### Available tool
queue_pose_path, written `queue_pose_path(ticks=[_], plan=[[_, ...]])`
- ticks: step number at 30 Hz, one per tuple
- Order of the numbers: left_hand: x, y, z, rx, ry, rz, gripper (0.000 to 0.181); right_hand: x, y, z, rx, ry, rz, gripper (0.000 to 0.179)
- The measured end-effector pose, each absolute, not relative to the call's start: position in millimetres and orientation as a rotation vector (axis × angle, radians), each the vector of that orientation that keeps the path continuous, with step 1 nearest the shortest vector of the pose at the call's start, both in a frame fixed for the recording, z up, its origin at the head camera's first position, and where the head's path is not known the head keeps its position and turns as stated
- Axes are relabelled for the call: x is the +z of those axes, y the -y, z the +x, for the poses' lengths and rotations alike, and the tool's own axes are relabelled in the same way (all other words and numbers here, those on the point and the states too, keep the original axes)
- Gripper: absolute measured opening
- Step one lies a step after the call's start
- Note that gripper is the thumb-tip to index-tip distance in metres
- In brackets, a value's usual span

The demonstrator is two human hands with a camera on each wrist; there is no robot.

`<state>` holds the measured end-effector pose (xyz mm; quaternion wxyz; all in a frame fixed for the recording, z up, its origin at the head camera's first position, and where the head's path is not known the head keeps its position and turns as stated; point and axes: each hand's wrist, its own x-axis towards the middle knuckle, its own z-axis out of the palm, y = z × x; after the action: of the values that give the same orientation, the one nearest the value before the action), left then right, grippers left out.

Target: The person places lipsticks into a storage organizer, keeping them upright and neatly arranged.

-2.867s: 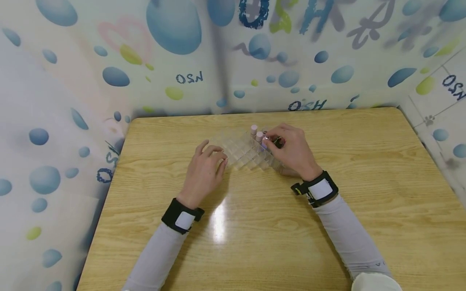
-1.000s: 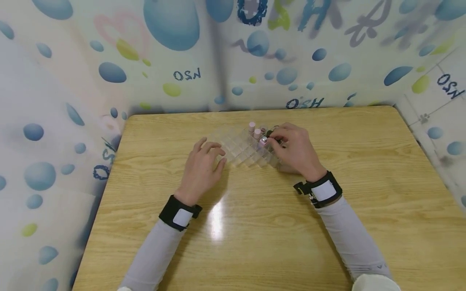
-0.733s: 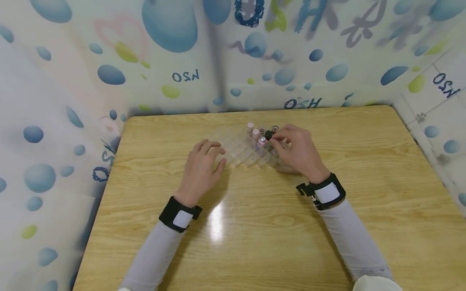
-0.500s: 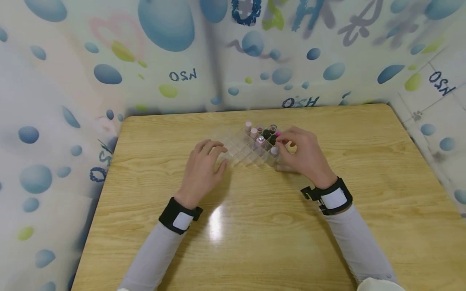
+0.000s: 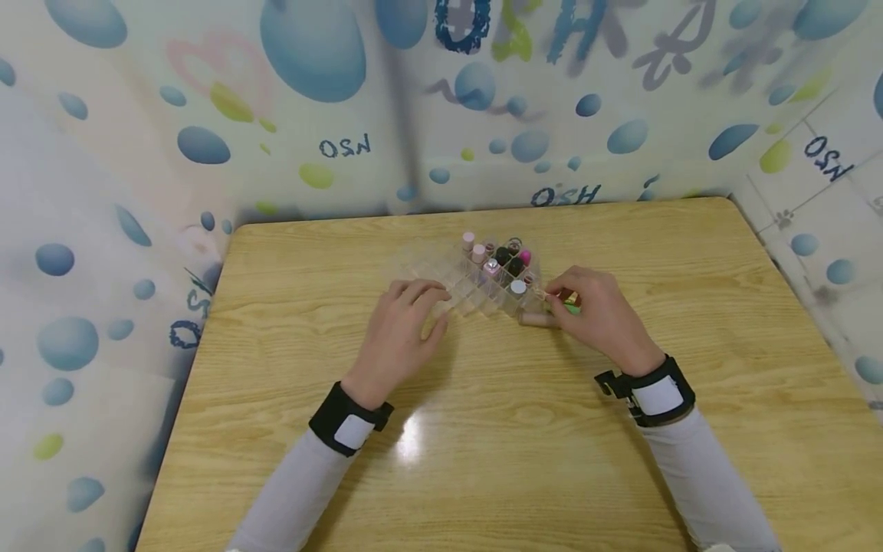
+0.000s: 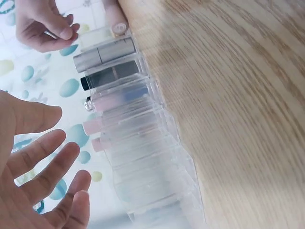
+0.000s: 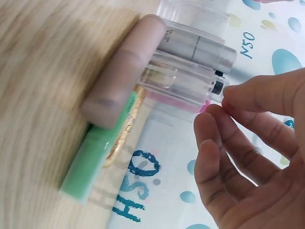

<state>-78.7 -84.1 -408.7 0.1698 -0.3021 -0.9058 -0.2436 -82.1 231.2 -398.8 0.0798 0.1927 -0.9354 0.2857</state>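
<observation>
A clear compartmented lipstick organizer stands on the table, with several lipsticks and tubes upright in its right part. In the head view, my right hand is at the organizer's right corner; thumb and fingertips meet on its clear edge. The right wrist view shows the same pinch by a black-capped tube. My left hand hovers by the organizer's left front, fingers spread and loosely bent. Seen from the left wrist, that hand holds nothing and is apart from the clear walls.
A brownish-pink tube lies on the wooden table against the organizer's right end. Beside it are a green tube and a gold patterned piece. A bubble-patterned backdrop rises behind the table.
My right hand has drawn right and nearer from above the tubes to the organizer's right corner, uncovering tube tops and the green tube. My left hand has shifted slightly right.
</observation>
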Motion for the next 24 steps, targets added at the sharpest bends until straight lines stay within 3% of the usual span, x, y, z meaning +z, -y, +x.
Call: queue_pose_path(ticks=[17,24], plan=[[-419.1,59.8,-61.6,-0.771,2.72,-0.961,0.025,-413.7,-236.8,-78.1,0.7,3.115,0.573,0.024],[-418.4,59.7,-62.0,-0.77,2.729,-0.958,0.024,-414.1,-236.6,-79.1,0.715,3.14,0.578,0.019]])
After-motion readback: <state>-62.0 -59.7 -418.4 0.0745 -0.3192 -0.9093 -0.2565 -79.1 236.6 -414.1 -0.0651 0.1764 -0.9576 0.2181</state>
